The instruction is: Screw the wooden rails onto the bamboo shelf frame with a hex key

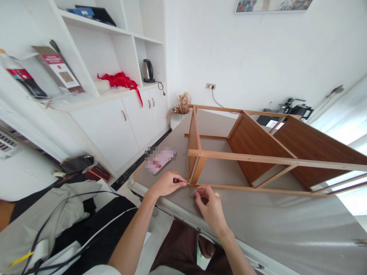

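Observation:
A wooden shelf rack (223,154) lies on its side on the grey table (246,217), its slanted brown panels (258,149) facing me. My left hand (168,184) is closed in a pinch at the rack's near left corner, fingertips at the end of the lower rail (220,187). Whatever those fingers hold is too small to name. Just right of it and closer to me, my right hand (211,208) is also pinched. A small, thin, dark bit shows at its fingertips, too fine to identify. The right fingers are below the rail, apart from the left hand.
A pink phone-like item (160,159), partly pixelated, lies left of the rack. Past the table's left end stand white cabinets (109,126) with a kettle (148,71). A dried plant (182,104) and a coffee machine (296,109) are behind. Clothes and cables (86,225) lie at left.

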Action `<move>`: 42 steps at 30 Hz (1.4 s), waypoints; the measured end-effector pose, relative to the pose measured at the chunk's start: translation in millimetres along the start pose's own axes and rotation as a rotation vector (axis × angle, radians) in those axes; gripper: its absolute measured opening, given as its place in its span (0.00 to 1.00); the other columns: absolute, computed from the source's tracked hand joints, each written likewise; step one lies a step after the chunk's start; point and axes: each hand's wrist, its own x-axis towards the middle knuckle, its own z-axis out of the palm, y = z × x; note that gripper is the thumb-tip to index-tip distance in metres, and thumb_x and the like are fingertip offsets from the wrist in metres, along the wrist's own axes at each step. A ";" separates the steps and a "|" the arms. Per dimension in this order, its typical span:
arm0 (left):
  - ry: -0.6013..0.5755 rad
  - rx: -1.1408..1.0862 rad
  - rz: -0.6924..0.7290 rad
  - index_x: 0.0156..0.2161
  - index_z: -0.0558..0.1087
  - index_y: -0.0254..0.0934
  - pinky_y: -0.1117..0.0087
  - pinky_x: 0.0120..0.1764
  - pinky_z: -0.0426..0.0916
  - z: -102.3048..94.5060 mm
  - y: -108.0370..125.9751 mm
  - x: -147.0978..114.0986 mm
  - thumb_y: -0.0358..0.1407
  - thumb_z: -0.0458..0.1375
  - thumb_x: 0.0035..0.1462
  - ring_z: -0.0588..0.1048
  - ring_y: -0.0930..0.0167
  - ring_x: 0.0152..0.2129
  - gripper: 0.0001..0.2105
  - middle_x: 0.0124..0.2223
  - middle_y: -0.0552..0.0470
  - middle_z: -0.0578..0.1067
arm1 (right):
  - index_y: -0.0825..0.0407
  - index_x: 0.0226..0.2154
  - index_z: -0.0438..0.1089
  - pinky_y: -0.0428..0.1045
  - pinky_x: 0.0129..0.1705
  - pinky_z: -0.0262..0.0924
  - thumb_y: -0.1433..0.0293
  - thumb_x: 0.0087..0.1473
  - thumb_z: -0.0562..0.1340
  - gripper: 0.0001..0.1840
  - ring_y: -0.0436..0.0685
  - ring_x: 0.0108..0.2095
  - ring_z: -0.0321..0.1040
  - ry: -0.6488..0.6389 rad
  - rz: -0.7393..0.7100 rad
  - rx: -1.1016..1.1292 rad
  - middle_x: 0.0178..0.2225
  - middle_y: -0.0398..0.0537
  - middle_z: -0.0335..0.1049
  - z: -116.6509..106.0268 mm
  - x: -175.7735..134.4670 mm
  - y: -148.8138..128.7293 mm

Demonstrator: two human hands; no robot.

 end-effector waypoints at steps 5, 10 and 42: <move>0.002 -0.003 0.008 0.41 0.82 0.41 0.71 0.38 0.66 -0.1 1.3 -0.2 0.47 0.60 0.59 0.73 0.70 0.31 0.14 0.36 0.50 0.78 | 0.50 0.43 0.67 0.51 0.43 0.69 0.62 0.62 0.57 0.11 0.56 0.37 0.74 -0.033 -0.009 0.017 0.37 0.50 0.76 0.5 -1.0 -1.9; 0.001 -0.002 -0.012 0.40 0.82 0.40 0.71 0.37 0.66 -0.9 3.5 -1.0 0.48 0.60 0.59 0.73 0.70 0.31 0.15 0.36 0.49 0.78 | 0.50 0.41 0.66 0.52 0.43 0.71 0.59 0.63 0.57 0.12 0.57 0.37 0.75 0.001 0.031 0.098 0.37 0.51 0.76 1.6 1.2 -0.4; -0.026 0.019 0.018 0.40 0.81 0.41 0.70 0.37 0.64 1.9 -4.9 2.0 0.44 0.59 0.60 0.71 0.69 0.31 0.12 0.32 0.52 0.76 | 0.50 0.40 0.66 0.48 0.36 0.63 0.74 0.65 0.52 0.08 0.54 0.34 0.71 0.059 -0.169 -0.433 0.34 0.46 0.73 23.4 -0.7 -20.3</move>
